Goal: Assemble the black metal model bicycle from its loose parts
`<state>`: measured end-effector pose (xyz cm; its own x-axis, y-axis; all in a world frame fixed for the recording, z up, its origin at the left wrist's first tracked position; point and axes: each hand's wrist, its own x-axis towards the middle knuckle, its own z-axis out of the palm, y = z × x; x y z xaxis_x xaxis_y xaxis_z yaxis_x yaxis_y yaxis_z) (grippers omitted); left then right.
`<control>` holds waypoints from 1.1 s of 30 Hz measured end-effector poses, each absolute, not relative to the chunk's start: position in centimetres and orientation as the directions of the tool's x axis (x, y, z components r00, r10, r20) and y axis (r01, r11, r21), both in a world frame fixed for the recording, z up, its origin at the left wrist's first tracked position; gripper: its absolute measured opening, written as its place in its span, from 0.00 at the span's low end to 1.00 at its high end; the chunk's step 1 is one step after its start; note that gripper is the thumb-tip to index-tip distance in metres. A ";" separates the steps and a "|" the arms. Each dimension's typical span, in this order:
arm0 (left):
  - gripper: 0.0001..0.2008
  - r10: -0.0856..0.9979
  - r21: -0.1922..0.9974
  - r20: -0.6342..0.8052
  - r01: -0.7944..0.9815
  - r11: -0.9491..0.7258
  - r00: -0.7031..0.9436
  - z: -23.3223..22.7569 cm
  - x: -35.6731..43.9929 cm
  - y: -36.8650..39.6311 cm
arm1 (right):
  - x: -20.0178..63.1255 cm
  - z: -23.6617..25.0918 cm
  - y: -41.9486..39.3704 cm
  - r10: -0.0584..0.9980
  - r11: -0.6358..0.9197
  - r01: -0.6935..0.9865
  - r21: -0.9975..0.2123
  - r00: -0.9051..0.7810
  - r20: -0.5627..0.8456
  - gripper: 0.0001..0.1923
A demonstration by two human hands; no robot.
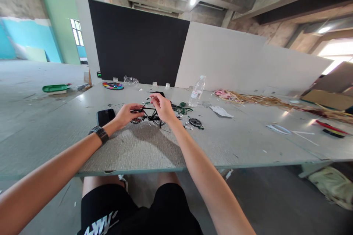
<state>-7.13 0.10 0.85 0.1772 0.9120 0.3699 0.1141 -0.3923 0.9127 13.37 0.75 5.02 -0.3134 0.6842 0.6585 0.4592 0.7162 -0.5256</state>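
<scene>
The little black toy bike (148, 115) with thin spoked wheels stands on the gray table (143, 147), left hand (127, 114) gripping its front wheel, right hand (163, 107) pinching its top.

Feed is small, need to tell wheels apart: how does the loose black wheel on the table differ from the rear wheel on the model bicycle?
The loose black wheel lies flat, alone, untouched. The bicycle's rear wheel stands upright, fixed to the small black model bicycle, close below the right hand. Both are small, dark and spoked.
</scene>
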 end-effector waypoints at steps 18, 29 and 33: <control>0.23 0.936 0.930 0.333 0.127 -0.346 0.109 0.4 -7.2 0.6 | 12.2 4.7 -0.4 0.605 0.765 0.570 -0.300 -0.474 0.640 0.10; 0.31 0.908 0.912 0.348 0.142 -0.386 0.234 1.7 -7.3 -1.0 | 13.1 4.5 1.2 0.710 0.683 0.485 -0.547 -0.262 0.654 0.09; 0.31 0.905 0.940 0.314 0.042 -0.340 0.288 1.1 -7.8 -0.4 | 15.4 4.9 1.8 0.737 0.596 0.662 -0.453 -0.229 0.635 0.10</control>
<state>-7.75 -0.39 1.13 0.2879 0.9047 0.3141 0.0424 -0.3397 0.9396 15.40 1.78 4.94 -0.2291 0.7374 0.6354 0.6623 0.5964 -0.4534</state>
